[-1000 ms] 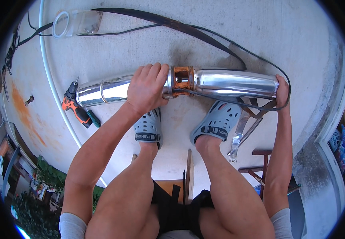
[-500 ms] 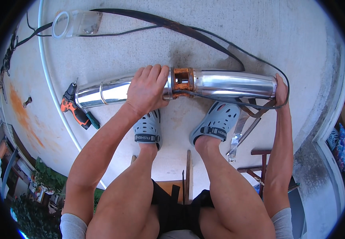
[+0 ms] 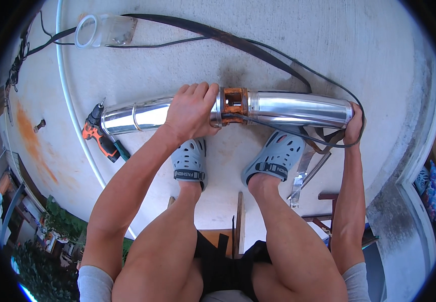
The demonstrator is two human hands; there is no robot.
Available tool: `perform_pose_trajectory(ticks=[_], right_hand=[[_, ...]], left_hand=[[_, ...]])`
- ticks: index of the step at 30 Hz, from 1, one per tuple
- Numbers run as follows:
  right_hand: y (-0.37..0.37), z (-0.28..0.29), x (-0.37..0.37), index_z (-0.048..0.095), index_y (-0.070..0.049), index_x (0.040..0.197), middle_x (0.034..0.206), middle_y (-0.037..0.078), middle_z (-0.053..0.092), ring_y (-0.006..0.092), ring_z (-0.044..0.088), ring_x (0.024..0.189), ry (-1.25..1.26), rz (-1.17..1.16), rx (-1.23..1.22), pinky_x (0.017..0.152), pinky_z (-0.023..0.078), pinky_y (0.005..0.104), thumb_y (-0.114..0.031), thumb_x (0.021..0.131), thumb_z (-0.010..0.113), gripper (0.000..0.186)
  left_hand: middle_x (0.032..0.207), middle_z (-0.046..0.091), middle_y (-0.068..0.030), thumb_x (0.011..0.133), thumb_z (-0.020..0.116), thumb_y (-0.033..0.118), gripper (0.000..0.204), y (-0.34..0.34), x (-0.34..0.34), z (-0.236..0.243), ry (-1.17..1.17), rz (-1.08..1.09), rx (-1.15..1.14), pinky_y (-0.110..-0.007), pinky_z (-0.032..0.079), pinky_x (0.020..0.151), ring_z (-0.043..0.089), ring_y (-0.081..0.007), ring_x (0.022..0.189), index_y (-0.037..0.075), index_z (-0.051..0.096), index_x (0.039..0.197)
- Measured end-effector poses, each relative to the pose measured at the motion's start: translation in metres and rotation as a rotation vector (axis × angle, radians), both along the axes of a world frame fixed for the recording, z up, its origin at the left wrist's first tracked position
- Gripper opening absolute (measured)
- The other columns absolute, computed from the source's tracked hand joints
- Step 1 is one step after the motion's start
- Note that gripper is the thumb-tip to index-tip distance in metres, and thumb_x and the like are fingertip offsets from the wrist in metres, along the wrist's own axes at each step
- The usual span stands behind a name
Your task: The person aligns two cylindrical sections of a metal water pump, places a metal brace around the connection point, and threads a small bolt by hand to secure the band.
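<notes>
Across the floor in front of my feet lies a long shiny steel cylinder that looks like a submersible pump [image 3: 298,106]. A rusty open collar [image 3: 234,103] joins its two sections, and a black cable runs from there along the right section. My left hand [image 3: 192,111] is wrapped over the left section just beside the collar, thumb on the near side. At the far right end, my right hand [image 3: 354,125] is closed round the tip, its fingers partly hidden behind the end and the cable loop.
An orange and black cordless drill [image 3: 97,132] and a dark green-handled tool [image 3: 121,150] lie by the left end. A clear plastic jar [image 3: 104,31] rests on its side behind. A flat black hose [image 3: 218,34] and a white pipe [image 3: 69,95] cross the floor. Metal strips [image 3: 306,173] lie near my right foot.
Both hands keep their hold on the pump. The whole view has shifted slightly, and my right hand sits a little lower round the end, with its fingers more curled.
</notes>
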State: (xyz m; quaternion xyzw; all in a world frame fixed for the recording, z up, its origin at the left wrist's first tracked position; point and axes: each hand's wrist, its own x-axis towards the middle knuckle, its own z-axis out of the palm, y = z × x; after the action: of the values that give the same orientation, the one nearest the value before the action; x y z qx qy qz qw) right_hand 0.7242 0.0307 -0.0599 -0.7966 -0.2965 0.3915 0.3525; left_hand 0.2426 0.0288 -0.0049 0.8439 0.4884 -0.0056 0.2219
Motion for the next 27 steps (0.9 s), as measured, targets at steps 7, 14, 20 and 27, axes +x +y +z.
perform_pose_trajectory(ticks=[7, 14, 20, 27], right_hand=[[-0.006, 0.004, -0.012, 0.070, 0.006, 0.106, 0.099, 0.010, 0.069, 0.0198, 0.063, 0.093, 0.032, -0.054, 0.109, 0.087, 0.048, 0.0321, -0.027, 0.098, 0.050, 0.040], [-0.017, -0.003, -0.007, 0.068, 0.005, 0.108, 0.102, 0.010, 0.068, 0.0203, 0.062, 0.098, 0.058, 0.020, 0.134, 0.093, 0.046, 0.0330, -0.025, 0.100, 0.042, 0.040], [-0.034, 0.051, -0.020, 0.069, 0.007, 0.110, 0.103, 0.013, 0.070, 0.0216, 0.063, 0.098, -0.017, -0.009, 0.251, 0.090, 0.048, 0.0323, -0.020, 0.096, 0.044, 0.040], [-0.005, 0.199, -0.066, 0.065, 0.007, 0.116, 0.110, 0.016, 0.067, 0.0247, 0.062, 0.105, -0.219, 0.095, 0.352, 0.095, 0.048, 0.0346, -0.020, 0.089, 0.042, 0.044]], left_hand=[[0.104, 0.063, -0.0151, 0.056, 0.088, 0.036, 0.082, 0.006, -0.002, 0.004, 0.014, -0.008, -0.050, -0.042, 0.051, 0.092, 0.065, -0.0324, 0.097, 0.003, 0.052, 0.121], [0.125, 0.059, -0.0186, 0.057, 0.091, 0.034, 0.095, 0.026, -0.007, 0.006, 0.020, -0.022, -0.482, -0.042, 0.049, 0.102, 0.059, -0.0377, 0.115, 0.002, 0.047, 0.134], [0.117, 0.064, -0.0176, 0.054, 0.091, 0.032, 0.095, 0.014, -0.009, 0.023, 0.007, -0.025, -0.463, -0.043, 0.051, 0.099, 0.062, -0.0383, 0.109, 0.006, 0.048, 0.134], [0.110, 0.065, -0.0196, 0.057, 0.087, 0.027, 0.080, 0.001, -0.041, 0.087, -0.222, 0.068, -0.182, -0.044, 0.053, 0.091, 0.064, -0.0387, 0.104, 0.004, 0.051, 0.125]])
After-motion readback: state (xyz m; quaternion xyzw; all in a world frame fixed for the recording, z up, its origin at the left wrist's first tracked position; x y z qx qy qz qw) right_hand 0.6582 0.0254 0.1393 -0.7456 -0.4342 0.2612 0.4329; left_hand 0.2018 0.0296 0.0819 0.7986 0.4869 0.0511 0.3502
